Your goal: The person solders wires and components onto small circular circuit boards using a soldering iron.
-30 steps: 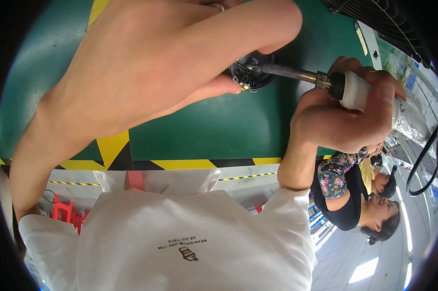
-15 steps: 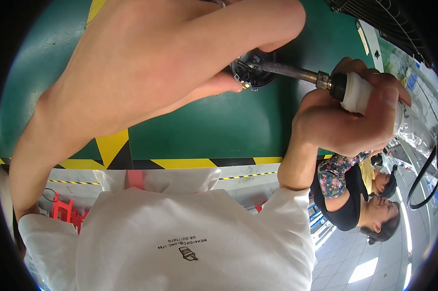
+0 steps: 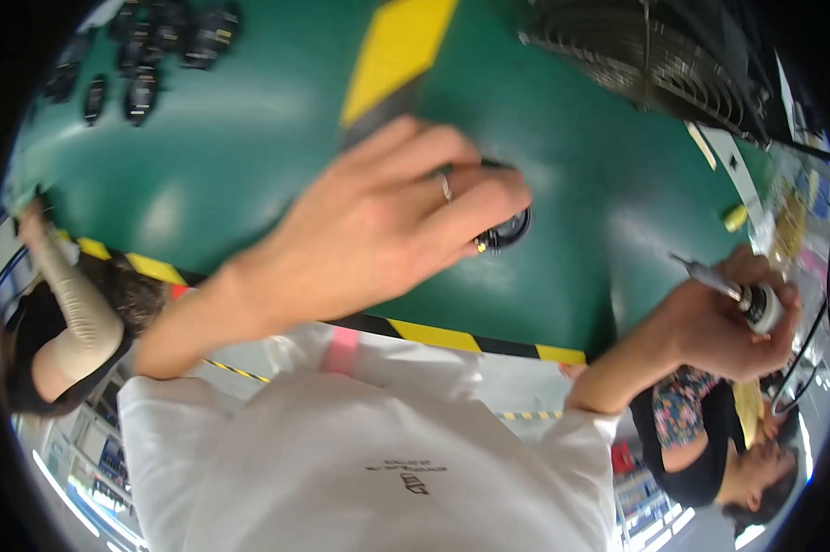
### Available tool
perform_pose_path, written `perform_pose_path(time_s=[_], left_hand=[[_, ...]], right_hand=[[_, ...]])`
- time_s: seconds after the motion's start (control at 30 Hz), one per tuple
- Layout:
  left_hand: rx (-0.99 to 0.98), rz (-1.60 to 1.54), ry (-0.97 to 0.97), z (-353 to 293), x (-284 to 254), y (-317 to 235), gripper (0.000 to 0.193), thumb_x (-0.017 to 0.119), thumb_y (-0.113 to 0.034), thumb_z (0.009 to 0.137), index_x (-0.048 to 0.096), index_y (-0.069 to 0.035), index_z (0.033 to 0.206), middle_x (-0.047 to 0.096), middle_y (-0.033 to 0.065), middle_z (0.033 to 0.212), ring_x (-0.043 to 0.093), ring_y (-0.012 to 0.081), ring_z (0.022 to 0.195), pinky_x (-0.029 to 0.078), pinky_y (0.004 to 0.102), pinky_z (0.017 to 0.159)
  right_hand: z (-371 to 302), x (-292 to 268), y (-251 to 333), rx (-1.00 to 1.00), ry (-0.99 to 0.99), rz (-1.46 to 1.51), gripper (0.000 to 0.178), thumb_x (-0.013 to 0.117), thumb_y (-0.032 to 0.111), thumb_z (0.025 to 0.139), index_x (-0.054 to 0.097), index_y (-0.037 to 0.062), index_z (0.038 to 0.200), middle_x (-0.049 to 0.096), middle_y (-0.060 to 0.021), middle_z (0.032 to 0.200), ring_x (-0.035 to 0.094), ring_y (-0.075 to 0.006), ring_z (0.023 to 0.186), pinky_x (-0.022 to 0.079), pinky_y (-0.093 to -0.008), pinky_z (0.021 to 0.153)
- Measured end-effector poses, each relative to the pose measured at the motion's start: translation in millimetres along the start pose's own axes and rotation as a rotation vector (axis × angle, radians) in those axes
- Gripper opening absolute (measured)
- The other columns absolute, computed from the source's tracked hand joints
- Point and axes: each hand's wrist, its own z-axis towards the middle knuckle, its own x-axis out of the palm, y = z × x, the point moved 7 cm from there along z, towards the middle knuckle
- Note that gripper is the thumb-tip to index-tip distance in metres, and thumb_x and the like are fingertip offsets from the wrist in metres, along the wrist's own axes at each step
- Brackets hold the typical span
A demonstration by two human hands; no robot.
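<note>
My left hand (image 3: 401,212), with a ring on one finger, is closed round a small round black plastic part (image 3: 516,230) over the green table. The fingers cover much of it; a dark rim and a small yellow bit show beneath them. Off to the right, my right hand (image 3: 727,322) grips a soldering iron (image 3: 712,278) by its white-wrapped handle. The iron's thin metal tip points up and left, well apart from the black part.
Several black parts (image 3: 143,55) lie at the table's far left. A black wire-guarded fan (image 3: 645,55) stands at the far right. Yellow-black tape (image 3: 433,335) marks the near edge. Other people sit to the left and right.
The soldering iron has moved away from the black part, toward the right. My view has shifted, bringing the far-left black parts and more of the fan into sight.
</note>
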Motion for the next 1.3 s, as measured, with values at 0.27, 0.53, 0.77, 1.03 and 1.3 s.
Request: perform_pose_path(time_s=[0.27, 0.53, 0.77, 1.03, 1.3], left_hand=[[-0.276, -0.093, -0.214, 26.0, 48.0, -48.6, 0.051, 0.073, -0.01, 0.067, 0.056, -0.007, 0.115, 0.05, 0.0111, 0.131, 0.055, 0.025, 0.097, 0.044, 0.0372, 0.084], [-0.409, 0.667, -0.587, -59.8, -97.4, 45.0, 0.027, 0.069, -0.009, 0.072, 0.059, -0.007, 0.097, 0.055, 0.0109, 0.114, 0.05, 0.0318, 0.105, 0.037, 0.0426, 0.091], [-0.414, 0.831, -0.608, -68.7, -120.7, 70.8, 0.027, 0.075, -0.017, 0.07, 0.068, -0.011, 0.096, 0.055, 0.0081, 0.119, 0.046, 0.031, 0.114, 0.037, 0.0411, 0.094], [-0.072, 0.407, -0.244, -25.3, -41.4, 4.0, 0.024, 0.073, -0.014, 0.066, 0.068, -0.007, 0.088, 0.059, 0.0057, 0.111, 0.054, 0.026, 0.103, 0.044, 0.0389, 0.086], [0.364, 0.085, -0.047, 24.6, 11.5, -4.0, 0.019, 0.072, -0.017, 0.062, 0.064, -0.01, 0.078, 0.06, -0.0007, 0.107, 0.055, 0.0205, 0.097, 0.046, 0.0316, 0.086]], right_hand=[[15.6, -13.6, 4.0, 0.114, -0.054, 0.325, 0.017, 0.052, 0.018, 0.082, 0.049, 0.002, 0.077, 0.027, -0.001, 0.054, 0.019, -0.0117, 0.048, 0.016, -0.0283, 0.049], [9.1, -30.0, -8.8, 0.18, -0.164, 0.305, 0.022, 0.054, 0.019, 0.082, 0.058, -0.0015, 0.087, 0.058, -0.0085, 0.077, 0.042, -0.0155, 0.055, 0.035, -0.0282, 0.06], [-8.2, -12.0, -17.0, 0.202, -0.379, 0.219, 0.023, 0.049, 0.022, 0.09, 0.058, 0.0008, 0.089, 0.058, -0.0047, 0.076, 0.05, -0.0186, 0.06, 0.041, -0.0334, 0.073], [-11.4, -0.2, -24.4, 0.187, -0.088, 0.271, 0.022, 0.05, 0.023, 0.091, 0.055, 0.0011, 0.089, 0.056, -0.0047, 0.079, 0.057, -0.0213, 0.07, 0.046, -0.0342, 0.069], [-21.4, 19.2, -39.2, -0.014, 0.016, -0.063, 0.018, 0.05, 0.015, 0.081, 0.047, -0.0021, 0.084, 0.047, -0.0081, 0.063, 0.039, -0.0139, 0.048, 0.033, -0.0298, 0.044]])
